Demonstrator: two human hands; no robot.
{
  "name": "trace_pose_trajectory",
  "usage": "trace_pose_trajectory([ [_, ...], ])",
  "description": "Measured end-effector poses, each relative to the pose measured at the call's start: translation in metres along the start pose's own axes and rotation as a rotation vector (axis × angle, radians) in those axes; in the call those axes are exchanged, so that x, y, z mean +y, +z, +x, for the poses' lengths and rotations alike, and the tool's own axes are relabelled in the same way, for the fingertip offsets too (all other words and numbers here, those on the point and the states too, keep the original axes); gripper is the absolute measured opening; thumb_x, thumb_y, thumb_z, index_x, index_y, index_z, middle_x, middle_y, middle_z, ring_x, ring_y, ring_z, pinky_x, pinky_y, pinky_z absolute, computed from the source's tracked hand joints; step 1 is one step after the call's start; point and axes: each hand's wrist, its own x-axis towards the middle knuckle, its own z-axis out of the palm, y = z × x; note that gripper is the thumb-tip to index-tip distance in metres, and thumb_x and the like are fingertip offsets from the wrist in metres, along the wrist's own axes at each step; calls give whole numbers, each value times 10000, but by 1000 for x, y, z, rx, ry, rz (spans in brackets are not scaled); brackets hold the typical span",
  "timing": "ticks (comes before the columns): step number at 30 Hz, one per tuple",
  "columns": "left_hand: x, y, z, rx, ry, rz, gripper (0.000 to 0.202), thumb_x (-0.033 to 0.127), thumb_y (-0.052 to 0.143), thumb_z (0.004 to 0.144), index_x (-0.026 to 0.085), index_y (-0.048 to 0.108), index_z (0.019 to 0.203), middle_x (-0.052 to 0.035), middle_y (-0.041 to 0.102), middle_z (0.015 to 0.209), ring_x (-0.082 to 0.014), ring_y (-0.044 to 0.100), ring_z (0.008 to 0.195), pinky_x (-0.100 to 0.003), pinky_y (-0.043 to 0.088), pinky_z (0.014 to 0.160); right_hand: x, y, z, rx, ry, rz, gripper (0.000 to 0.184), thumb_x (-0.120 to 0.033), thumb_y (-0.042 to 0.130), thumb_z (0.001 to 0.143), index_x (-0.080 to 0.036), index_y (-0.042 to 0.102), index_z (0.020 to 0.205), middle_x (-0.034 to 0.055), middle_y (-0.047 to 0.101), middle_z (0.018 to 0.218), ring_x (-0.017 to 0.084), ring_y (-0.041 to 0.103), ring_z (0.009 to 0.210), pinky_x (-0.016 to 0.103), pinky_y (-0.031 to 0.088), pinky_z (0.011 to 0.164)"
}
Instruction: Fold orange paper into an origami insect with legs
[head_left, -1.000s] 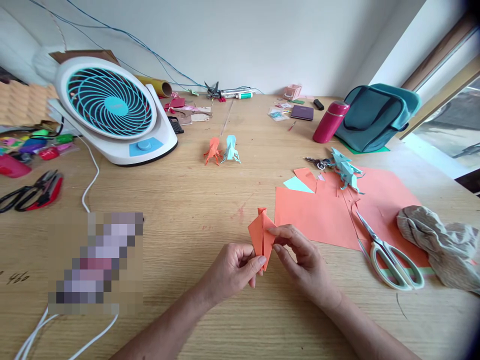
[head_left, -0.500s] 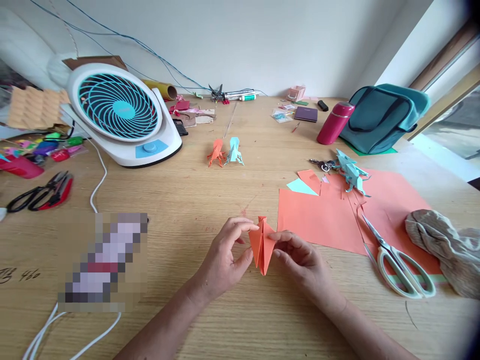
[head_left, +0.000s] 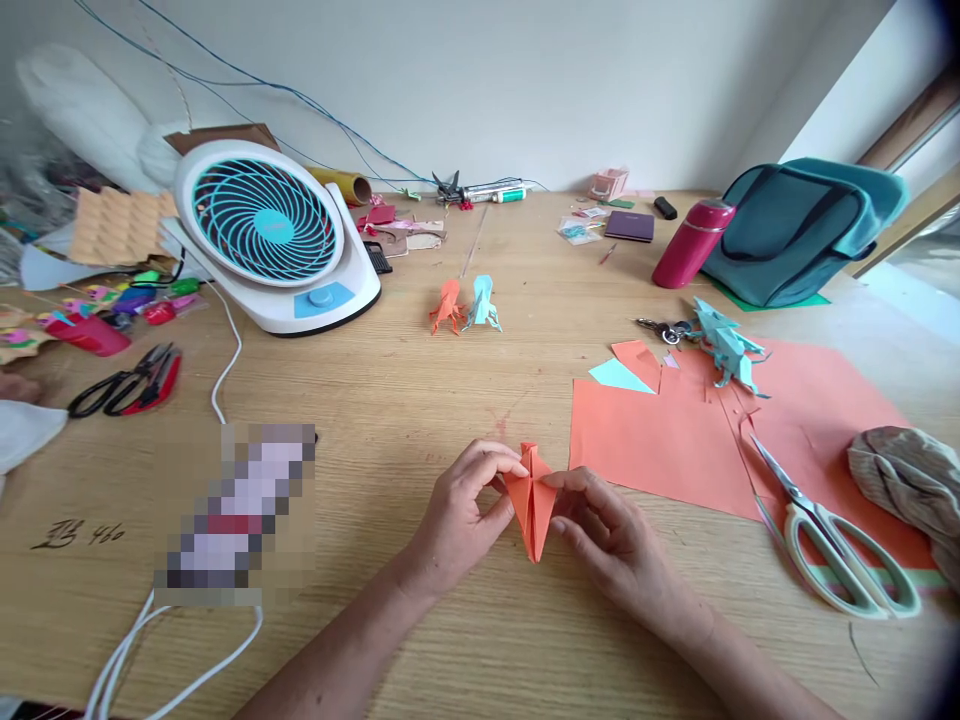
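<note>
An orange folded-paper figure (head_left: 532, 510), pointed at its lower end and split down the middle by a crease, is held upright just above the table. My left hand (head_left: 469, 510) pinches its left side, fingertips near the top and thumb lower down. On the other side my right hand (head_left: 611, 530) grips the right edge between thumb and forefinger. Farther back stand a small orange paper insect (head_left: 448, 305) and a light blue paper insect (head_left: 482, 303). A larger light blue paper insect (head_left: 727, 345) rests on the orange paper sheets (head_left: 645, 440) to the right.
White-handled scissors (head_left: 840, 550) lie by a grey cloth (head_left: 900, 475) at right. Behind them are a pink bottle (head_left: 694, 243) and a teal bag (head_left: 795, 235). A white fan (head_left: 270, 235), black-handled shears (head_left: 135, 380) and a white cable (head_left: 225, 370) occupy the left. Another person's hand (head_left: 19, 388) shows at the left edge.
The view has turned a little left, so everything on the table appears shifted right. Another person's hand and white sleeve show more at the left edge. Both my hands still hold the orange figure.
</note>
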Motion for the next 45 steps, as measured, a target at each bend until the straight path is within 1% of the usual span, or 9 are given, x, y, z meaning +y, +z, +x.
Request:
trace_pose_trajectory([
  [7, 5, 1, -1, 54, -66, -64, 191, 37, 615, 876, 198, 684, 952, -52, 655, 1041, -155, 661, 1003, -242, 568, 810, 1, 0, 2, 44, -34, -19, 254, -315, 580, 999, -279, 582, 1250, 44, 642, 1020, 178, 630, 882, 312, 529, 806],
  [14, -1, 5, -3, 61, -174, -235, 162, 37, 631, 855, 191, 642, 906, -52, 644, 1065, -154, 660, 1053, -237, 568, 866, 3, 0, 1, 44, -97, -56, 283, -264, 595, 983, -284, 561, 1263, 67, 623, 1167, 187, 630, 963, 325, 543, 853],
  [22, 5, 7, -5, 50, -204, -207, 172, 34, 632, 839, 200, 616, 880, -49, 643, 1068, -159, 654, 1052, -238, 554, 852, 0, -1, 1, 27, -122, -25, 242, -287, 573, 1004, -286, 563, 1245, 55, 616, 1130, 178, 622, 963, 307, 544, 852],
  [27, 4, 9, -4, 42, -201, -194, 131, 79, 629, 866, 200, 577, 871, -48, 632, 1022, -166, 651, 1010, -267, 541, 844, -1, 2, 1, 28, -85, -6, 242, -282, 577, 996, -280, 568, 1237, 56, 614, 1137, 178, 629, 959, 300, 550, 828],
  [32, 6, 11, -6, -3, -240, -270, 107, 127, 639, 878, 196, 556, 871, -73, 611, 1079, -199, 652, 1058, -283, 545, 815, 2, 3, 1, 79, -38, -9, 140, -284, 548, 1009, -259, 611, 1132, 28, 662, 991, 161, 634, 845, 288, 532, 765],
  [36, 12, 11, -8, -80, -298, -485, 166, 109, 603, 888, 209, 545, 1007, -90, 604, 1210, -200, 634, 1131, -294, 527, 875, 5, 2, 1, 164, -55, -17, 127, -249, 544, 1005, -257, 627, 1101, 20, 702, 978, 162, 662, 879, 275, 532, 769],
  [40, 16, 9, -7, -147, -441, -687, 331, 113, 563, 900, 219, 488, 1205, -107, 645, 1221, -173, 655, 981, -310, 516, 846, 7, 2, 1, 245, -107, -50, 116, -213, 544, 998, -259, 631, 1059, -5, 705, 906, 135, 659, 807, 238, 523, 713],
  [42, 16, 9, -6, -104, -493, -719, 348, 135, 581, 893, 217, 491, 1218, -104, 636, 1240, -163, 657, 944, -317, 511, 863, 8, 2, 1, 268, -134, -64, 122, -191, 541, 994, -257, 628, 1047, -11, 700, 883, 128, 657, 789, 232, 523, 707],
  [45, 14, 8, -4, -14, -551, -747, 299, 220, 599, 908, 219, 531, 1199, -94, 574, 1308, -187, 648, 1032, -319, 509, 882, 9, 3, 0, 288, -170, -85, 135, -161, 547, 985, -257, 622, 1044, -12, 697, 888, 124, 657, 791, 232, 524, 715],
])
